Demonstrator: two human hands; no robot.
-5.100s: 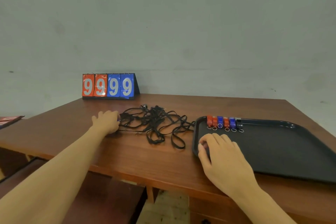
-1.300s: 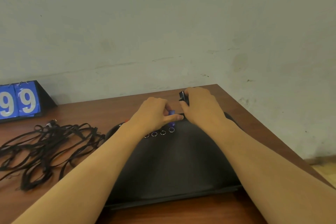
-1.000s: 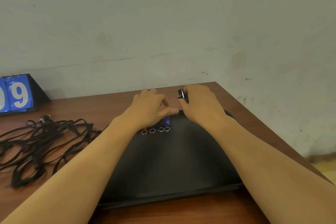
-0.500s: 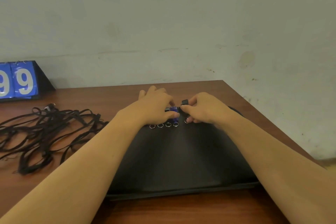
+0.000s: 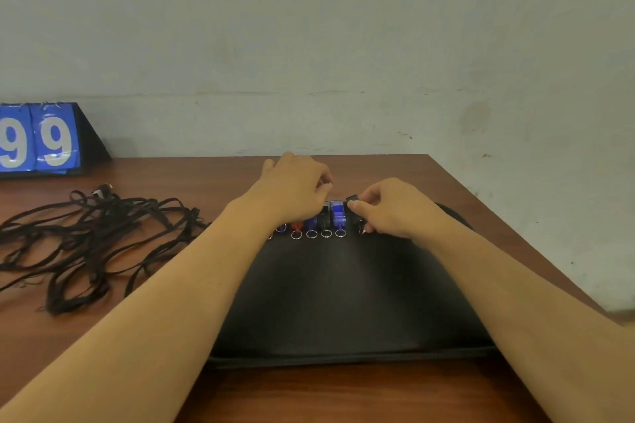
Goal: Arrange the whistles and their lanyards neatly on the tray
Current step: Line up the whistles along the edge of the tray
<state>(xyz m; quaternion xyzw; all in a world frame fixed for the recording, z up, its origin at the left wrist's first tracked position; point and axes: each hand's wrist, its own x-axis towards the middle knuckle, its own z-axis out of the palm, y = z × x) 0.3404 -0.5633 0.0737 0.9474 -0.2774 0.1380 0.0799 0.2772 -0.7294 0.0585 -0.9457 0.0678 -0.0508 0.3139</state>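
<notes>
A black tray point(image 5: 343, 302) lies on the wooden table in front of me. Along its far edge stands a row of several whistles with small metal rings, red, blue and black; the rightmost blue whistle point(image 5: 337, 213) shows clearly. My left hand point(image 5: 292, 192) rests over the left part of the row, fingers curled on the whistles and hiding some. My right hand point(image 5: 391, 209) pinches a black whistle point(image 5: 354, 200) at the right end of the row, just beside the blue one. A tangle of black lanyards point(image 5: 86, 240) lies on the table left of the tray.
A blue flip scoreboard point(image 5: 41, 141) showing 9 9 stands at the back left against the wall. The table's right edge point(image 5: 515, 251) runs close past the tray. The wall rises directly behind the table.
Five seconds ago my hands were apart, the left on the lanyards. Both now work at the whistle row; my right hand has brought the black whistle down beside the blue one.
</notes>
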